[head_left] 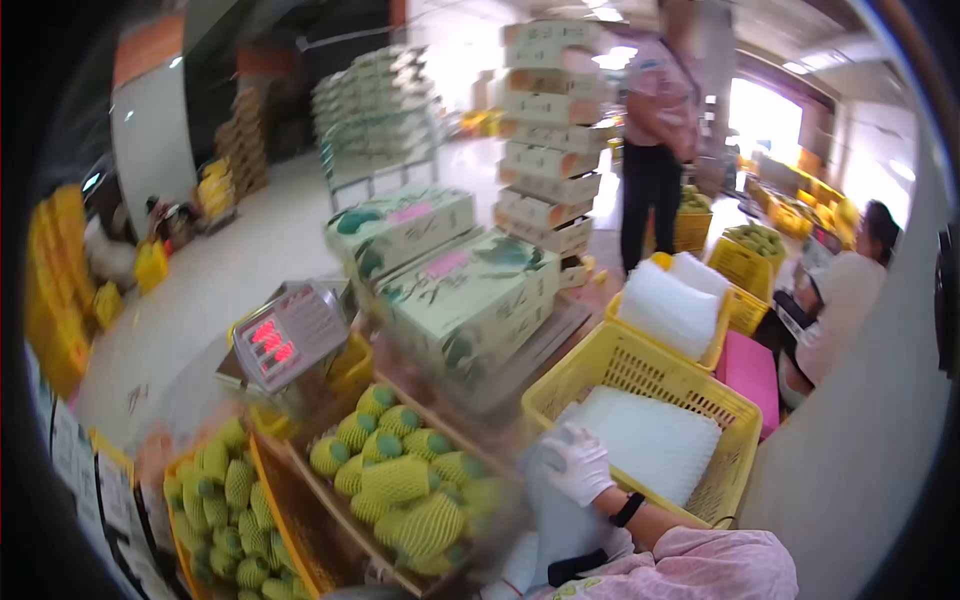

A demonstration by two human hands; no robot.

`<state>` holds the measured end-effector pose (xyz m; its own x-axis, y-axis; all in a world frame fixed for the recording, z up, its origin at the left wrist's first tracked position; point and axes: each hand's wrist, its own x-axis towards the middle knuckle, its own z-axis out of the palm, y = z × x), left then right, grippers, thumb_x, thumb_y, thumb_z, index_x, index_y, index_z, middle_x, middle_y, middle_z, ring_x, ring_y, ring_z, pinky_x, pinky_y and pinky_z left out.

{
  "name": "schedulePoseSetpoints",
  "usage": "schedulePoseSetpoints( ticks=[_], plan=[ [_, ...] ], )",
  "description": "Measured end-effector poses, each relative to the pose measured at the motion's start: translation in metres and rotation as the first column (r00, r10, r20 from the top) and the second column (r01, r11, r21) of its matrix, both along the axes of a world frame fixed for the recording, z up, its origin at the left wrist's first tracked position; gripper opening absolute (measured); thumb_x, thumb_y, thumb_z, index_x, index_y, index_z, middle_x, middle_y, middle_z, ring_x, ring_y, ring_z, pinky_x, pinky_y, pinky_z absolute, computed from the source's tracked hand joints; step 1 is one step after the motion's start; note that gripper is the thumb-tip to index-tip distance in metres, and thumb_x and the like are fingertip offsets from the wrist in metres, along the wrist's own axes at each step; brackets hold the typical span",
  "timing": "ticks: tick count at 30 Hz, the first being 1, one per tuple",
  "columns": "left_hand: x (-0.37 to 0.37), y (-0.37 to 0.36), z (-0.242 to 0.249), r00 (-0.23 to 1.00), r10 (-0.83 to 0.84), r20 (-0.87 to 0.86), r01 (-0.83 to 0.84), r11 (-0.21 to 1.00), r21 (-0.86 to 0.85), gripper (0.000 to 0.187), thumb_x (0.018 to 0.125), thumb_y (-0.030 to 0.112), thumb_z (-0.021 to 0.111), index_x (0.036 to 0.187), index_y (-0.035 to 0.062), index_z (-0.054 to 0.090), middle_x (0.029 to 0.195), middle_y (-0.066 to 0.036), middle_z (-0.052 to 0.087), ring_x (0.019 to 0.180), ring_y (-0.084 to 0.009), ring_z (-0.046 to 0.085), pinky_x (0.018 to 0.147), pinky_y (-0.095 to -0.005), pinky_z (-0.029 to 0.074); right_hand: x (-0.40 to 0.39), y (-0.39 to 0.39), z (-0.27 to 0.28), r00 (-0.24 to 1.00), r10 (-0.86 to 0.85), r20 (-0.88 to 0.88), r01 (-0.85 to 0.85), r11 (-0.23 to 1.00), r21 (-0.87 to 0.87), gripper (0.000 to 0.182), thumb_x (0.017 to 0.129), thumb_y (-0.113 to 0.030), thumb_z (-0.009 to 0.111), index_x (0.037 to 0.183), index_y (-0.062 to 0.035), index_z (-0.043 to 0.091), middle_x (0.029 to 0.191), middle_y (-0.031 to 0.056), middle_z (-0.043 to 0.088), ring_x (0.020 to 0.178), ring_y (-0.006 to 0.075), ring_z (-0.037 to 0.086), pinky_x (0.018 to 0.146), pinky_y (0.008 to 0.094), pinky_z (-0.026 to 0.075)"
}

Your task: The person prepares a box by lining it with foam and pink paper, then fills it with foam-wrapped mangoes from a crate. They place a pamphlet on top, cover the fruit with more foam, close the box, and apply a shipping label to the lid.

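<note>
My right hand (580, 466), in a white glove with a black band (627, 510) at the wrist, is beside the near left edge of a yellow crate (640, 360). Motion smears its fingers, and I cannot make out whether they grip anything. Close to them, white padded sheets (645, 440) lie stacked in that crate. My left hand does not show. Left of my right hand stands an open carton (335, 505) of green fruit (395, 480) in yellow-green foam nets. Another yellow crate (285, 515) of netted fruit (235, 510) stands further left.
A scale (290, 335) with red digits stands beyond the fruit. Printed pale green boxes (465, 300) sit ahead, with a tall stack of cartons (550, 130) behind. A person (660, 130) stands beyond; another person (835, 305) sits at right near a pink box (748, 380).
</note>
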<state>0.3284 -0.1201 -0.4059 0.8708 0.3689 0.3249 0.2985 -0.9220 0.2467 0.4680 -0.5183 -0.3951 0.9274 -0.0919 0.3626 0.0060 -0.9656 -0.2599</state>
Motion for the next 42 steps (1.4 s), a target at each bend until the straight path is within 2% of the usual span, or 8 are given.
schedulePoseSetpoints(
  ticks=[2,3,4,7,19,25,30,42],
  plan=[
    [0.005,0.000,0.001,1.000,0.012,-0.002,-0.012,0.998,-0.057,0.065,0.072,0.032,0.066,0.127,0.0077,0.042,0.131,-0.023,0.038,0.117,-0.0391,0.038,0.099,-0.0473,0.033,0.006,-0.002,-0.004,0.999,0.000,-0.040,0.000,1.000,0.001,0.041,0.067,-0.031,0.067,0.106,-0.0181,0.061,0.116,0.0202,0.050,0.109,0.0376,0.046,0.092,0.0450,0.038],
    [0.006,0.006,-0.016,0.996,0.018,0.085,-0.014,0.999,-0.049,0.074,0.060,0.022,0.071,0.125,0.0021,0.041,0.126,-0.024,0.040,0.112,-0.0415,0.040,0.099,-0.0471,0.029,0.007,-0.003,-0.006,1.000,-0.002,0.006,0.002,1.000,-0.020,0.042,0.067,-0.030,0.068,0.106,-0.0173,0.060,0.117,0.0202,0.050,0.109,0.0373,0.046,0.093,0.0446,0.038],
    [0.009,-0.007,0.003,0.995,0.100,0.010,-0.097,0.982,-0.160,0.067,0.062,0.017,0.067,0.122,0.0000,0.042,0.126,-0.026,0.040,0.113,-0.0437,0.038,0.099,-0.0461,0.030,0.008,-0.004,-0.008,0.998,0.005,0.059,-0.003,1.000,-0.030,0.043,0.067,-0.028,0.069,0.107,-0.0165,0.060,0.117,0.0203,0.050,0.109,0.0370,0.046,0.093,0.0441,0.038],
    [0.008,-0.003,-0.002,0.992,0.071,0.102,-0.063,0.995,-0.080,0.060,0.063,0.021,0.067,0.116,0.0025,0.047,0.121,-0.025,0.044,0.112,-0.0428,0.041,0.096,-0.0481,0.033,0.007,-0.009,-0.023,0.995,0.000,0.097,0.011,0.994,-0.106,0.045,0.066,-0.026,0.070,0.108,-0.0153,0.059,0.123,0.0195,0.047,0.110,0.0369,0.046,0.094,0.0431,0.037],
    [-0.009,0.005,0.001,0.985,0.003,-0.170,-0.016,0.997,-0.076,0.073,0.070,0.036,0.067,0.128,0.0033,0.038,0.134,-0.024,0.032,0.122,-0.0420,0.031,0.100,-0.0516,0.027,0.006,-0.010,-0.020,0.998,-0.050,0.033,0.052,0.997,-0.058,0.043,0.070,-0.023,0.070,0.111,-0.0142,0.059,0.128,0.0197,0.043,0.117,0.0355,0.041,0.098,0.0416,0.035],
    [-0.031,-0.029,-0.001,0.990,-0.063,-0.125,0.073,0.994,0.079,0.071,0.072,0.036,0.064,0.130,0.0070,0.035,0.136,-0.025,0.027,0.125,-0.0455,0.025,0.101,-0.0580,0.022,0.006,-0.011,-0.017,0.999,-0.052,0.010,0.053,0.997,-0.053,0.044,0.070,-0.022,0.070,0.112,-0.0140,0.059,0.128,0.0200,0.043,0.116,0.0361,0.042,0.098,0.0414,0.036],
    [-0.027,-0.035,-0.023,0.999,0.013,0.036,-0.014,0.999,0.045,0.067,0.062,0.035,0.070,0.120,0.0104,0.046,0.135,-0.022,0.029,0.126,-0.0439,0.025,0.101,-0.0606,0.019,0.007,-0.008,-0.017,0.997,-0.071,0.014,0.071,0.996,-0.055,0.043,0.070,-0.022,0.070,0.111,-0.0146,0.059,0.128,0.0201,0.044,0.116,0.0359,0.042,0.098,0.0414,0.036],
    [-0.025,-0.034,-0.023,0.995,-0.015,0.103,0.012,1.000,0.026,0.064,0.062,0.029,0.070,0.118,0.0105,0.047,0.135,-0.020,0.030,0.124,-0.0443,0.027,0.100,-0.0584,0.022,0.008,-0.011,-0.020,0.998,-0.067,-0.005,0.067,0.997,-0.048,0.043,0.070,-0.023,0.069,0.111,-0.0143,0.059,0.127,0.0207,0.044,0.118,0.0348,0.041,0.099,0.0406,0.034]
  ],
)
